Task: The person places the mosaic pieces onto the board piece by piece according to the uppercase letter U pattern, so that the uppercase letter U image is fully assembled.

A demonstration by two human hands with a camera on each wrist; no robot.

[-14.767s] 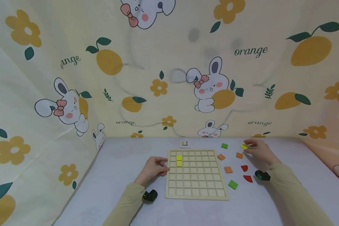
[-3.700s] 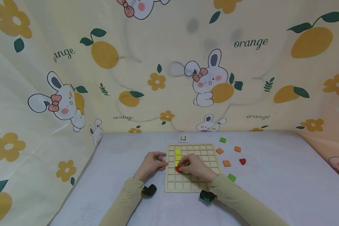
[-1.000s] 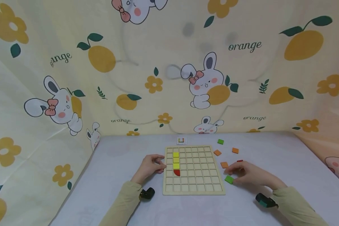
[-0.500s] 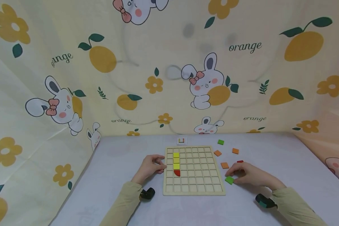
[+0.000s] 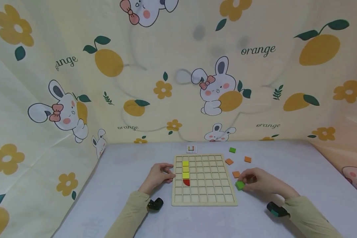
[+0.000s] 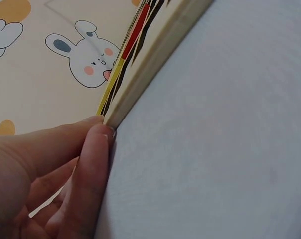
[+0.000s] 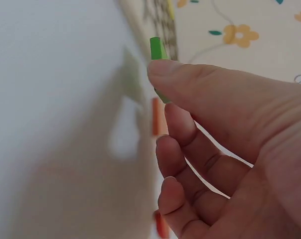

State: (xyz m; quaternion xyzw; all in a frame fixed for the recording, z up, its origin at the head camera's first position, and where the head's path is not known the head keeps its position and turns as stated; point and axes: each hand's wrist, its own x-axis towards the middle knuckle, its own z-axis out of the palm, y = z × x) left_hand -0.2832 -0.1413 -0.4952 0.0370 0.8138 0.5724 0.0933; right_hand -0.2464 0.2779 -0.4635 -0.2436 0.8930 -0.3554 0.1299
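Observation:
My right hand [image 5: 260, 181] pinches a green square tile [image 5: 239, 185] between thumb and fingers, just off the right edge of the wooden grid board [image 5: 208, 203]. In the right wrist view the green tile [image 7: 156, 48] is tilted up on edge, above its shadow. My left hand [image 5: 157, 177] rests index finger and thumb against the board's left edge; the left wrist view has both fingertips [image 6: 96, 130] touching that edge. One column of the board holds three yellow square tiles [image 5: 185, 169] with a red quarter-circle tile [image 5: 186, 182] below them.
Right of the board lie orange square tiles [image 5: 248, 159] and another green tile [image 5: 232, 150]. A red piece [image 7: 161, 225] shows near my right hand in the right wrist view. Behind the board lies a small pattern card [image 5: 191, 149]. A printed curtain [image 5: 166, 49] hangs beyond the table.
Earlier a third yellow tile and a red quarter-circle were put on the board. My right hand then went to the green tile and has now lifted it slightly. The left hand stays put.

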